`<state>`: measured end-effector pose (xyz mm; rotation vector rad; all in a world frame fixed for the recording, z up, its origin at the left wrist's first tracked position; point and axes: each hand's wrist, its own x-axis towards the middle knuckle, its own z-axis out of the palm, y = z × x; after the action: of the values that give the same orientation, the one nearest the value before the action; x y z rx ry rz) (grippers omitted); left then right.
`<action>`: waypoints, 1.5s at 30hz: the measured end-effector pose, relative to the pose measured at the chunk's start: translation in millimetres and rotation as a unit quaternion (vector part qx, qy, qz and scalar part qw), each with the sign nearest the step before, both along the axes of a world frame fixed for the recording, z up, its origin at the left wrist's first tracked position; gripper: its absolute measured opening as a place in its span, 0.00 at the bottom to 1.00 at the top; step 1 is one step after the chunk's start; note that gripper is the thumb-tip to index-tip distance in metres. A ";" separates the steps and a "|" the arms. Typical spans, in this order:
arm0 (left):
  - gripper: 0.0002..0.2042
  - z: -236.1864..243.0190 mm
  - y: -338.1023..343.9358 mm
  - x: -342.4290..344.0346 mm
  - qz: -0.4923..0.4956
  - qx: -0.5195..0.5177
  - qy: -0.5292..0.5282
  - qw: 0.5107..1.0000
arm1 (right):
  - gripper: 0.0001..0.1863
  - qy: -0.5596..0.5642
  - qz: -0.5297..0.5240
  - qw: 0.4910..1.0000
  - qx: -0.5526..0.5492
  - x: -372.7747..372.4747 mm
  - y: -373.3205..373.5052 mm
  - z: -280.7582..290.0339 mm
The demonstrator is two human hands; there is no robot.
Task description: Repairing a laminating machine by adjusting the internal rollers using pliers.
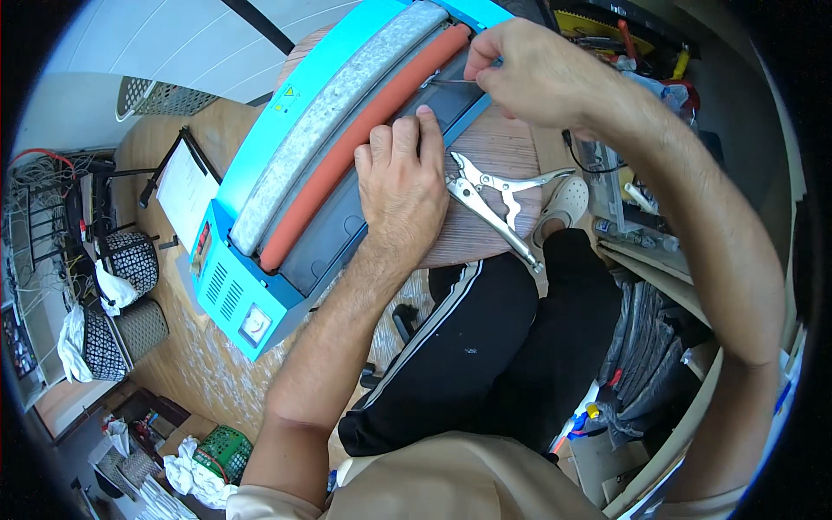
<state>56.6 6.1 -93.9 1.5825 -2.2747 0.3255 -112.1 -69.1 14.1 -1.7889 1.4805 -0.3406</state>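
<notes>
A turquoise machine (217, 290) with a long orange-red roller (347, 165) and a mottled grey roller (325, 130) sits at a slant on a round wooden tabletop. My left hand (400, 178) lies on the machine's dark grey panel (325, 230), fingers stretched out beside the orange-red roller and holding nothing. Close to the roller's far end, my right hand (520, 74) pinches a thin metal rod-like tool (452, 81), its tip at the panel. A bit of blue shows between the fingers; the tool's exact kind is hidden. Locking pliers (485, 204) rest on the tabletop, right of my left hand.
Wooden tabletop (511, 156) ends just above my legs. Shelves with tools and a clear plastic bin (637, 204) stand at the right. A clipboard with paper (184, 195) lies at the left, near patterned baskets (130, 264). A green basket (224, 452) is at lower left.
</notes>
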 end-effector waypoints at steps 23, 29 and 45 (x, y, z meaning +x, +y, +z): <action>0.20 -7.5 -0.8 -0.3 -0.014 0.000 0.035 0.999 | 0.09 -0.236 -0.143 0.953 -0.121 -4.9 37.3 -112.0; 0.20 -5.7 -2.1 -0.3 0.003 0.019 0.023 1.000 | 0.10 -0.184 -0.126 0.967 -0.124 -5.0 40.3 -94.4; 0.20 -3.5 -0.1 4.3 -0.018 0.010 0.017 1.000 | 0.09 0.038 0.046 0.998 -0.032 -2.8 -8.0 -0.9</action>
<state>60.9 6.0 -97.4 1.5421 -2.2842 0.2654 -114.9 -77.1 13.1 -1.9328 1.4475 -0.2795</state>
